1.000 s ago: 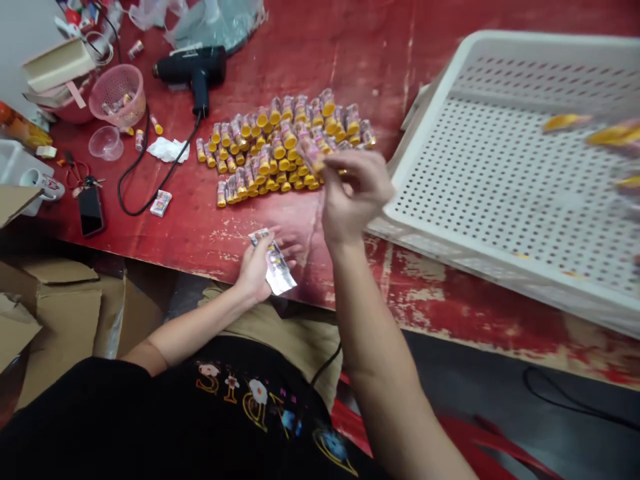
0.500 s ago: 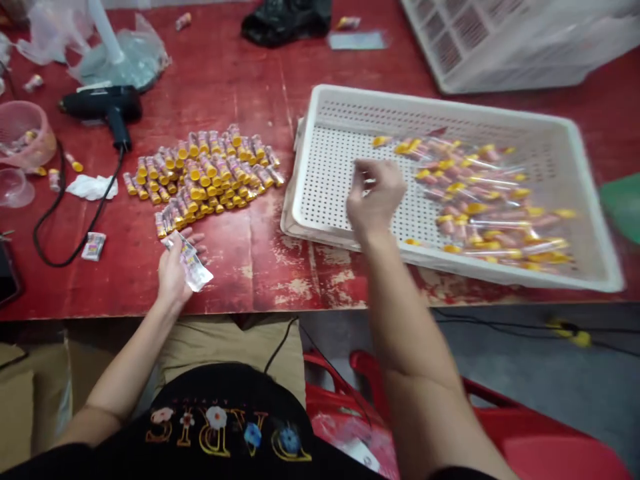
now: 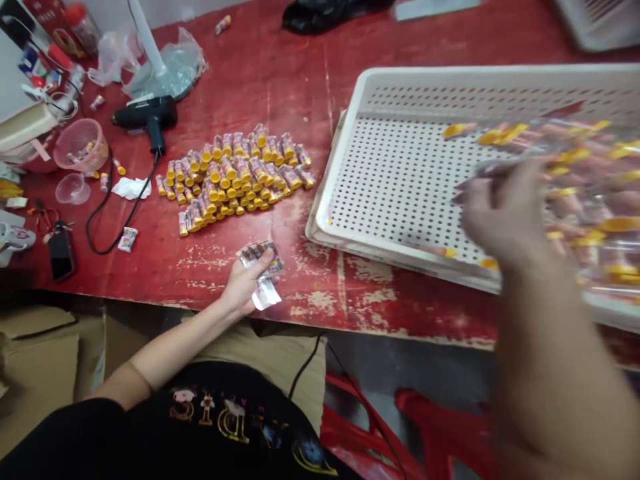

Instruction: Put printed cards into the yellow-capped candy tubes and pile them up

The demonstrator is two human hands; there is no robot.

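Observation:
My left hand [image 3: 240, 283] is closed around several flat, printed clear-and-silver plastic sleeves [image 3: 267, 293], held just above the table's front edge. My right hand [image 3: 505, 207] hovers over the white perforated tray [image 3: 395, 187], blurred, its fingers apart with nothing visible in them. Right of that hand, partly behind the forearm, small pink tubes with yellow ends [image 3: 570, 157] lie in the tray in clear wrapping. To the left of the tray is a stacked pile of small wrapped tubes with yellow caps [image 3: 235, 173].
A black heat gun [image 3: 147, 117] lies at the left, its cord [image 3: 93, 230] looping over the red table [image 3: 300, 67]. Around it are a pink basket [image 3: 81, 150], a clear cup [image 3: 73, 190], a crumpled tissue [image 3: 133, 188] and a phone [image 3: 61, 257]. A black bag [image 3: 330, 12] is at the back.
The view has swung, shifting the scene. My right hand has moved rightward over the tray, nearer the tubes, its fingers spreading. My left hand still holds the sleeves, now farther from the pile.

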